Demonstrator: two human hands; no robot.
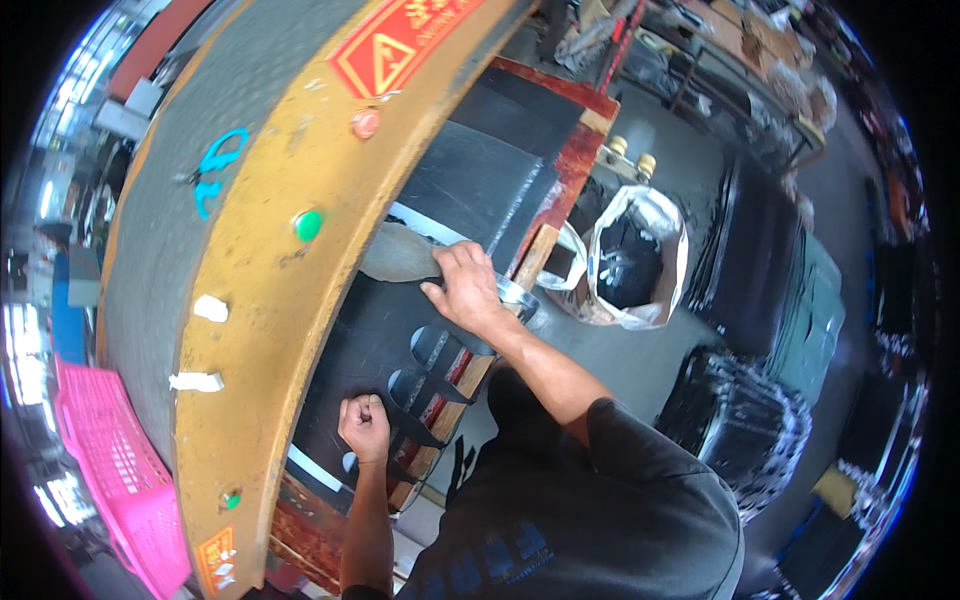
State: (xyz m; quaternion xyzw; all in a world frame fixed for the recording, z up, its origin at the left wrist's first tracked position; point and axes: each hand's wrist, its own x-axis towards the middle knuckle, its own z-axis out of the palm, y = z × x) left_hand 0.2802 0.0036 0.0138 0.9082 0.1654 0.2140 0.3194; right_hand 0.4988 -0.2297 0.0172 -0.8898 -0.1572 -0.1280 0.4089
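My right hand (466, 286) is closed over a metal-edged cutting die (516, 293), thumb apart from the fingers. Beside its fingertips a grey, rounded, sole-like shape (398, 253) shows; whether it belongs to the die I cannot tell. Beneath lies a black sheet (372, 325) with curved cut-outs along its near right edge, white showing through some of them. My left hand (364, 428) is curled into a fist on the sheet's lower part, beside the cut-outs; anything inside it is hidden. Farther off, another black sheet (484, 165) covers the worn red bed (572, 170).
A yellow machine beam (262, 290) with green and red buttons crosses left of my hands. Light-blue-handled scissors (212, 172) lie on its grey top. A pink basket (120, 470) stands lower left. White sacks (640, 260) with black pieces and stacked black sheets (745, 260) stand right.
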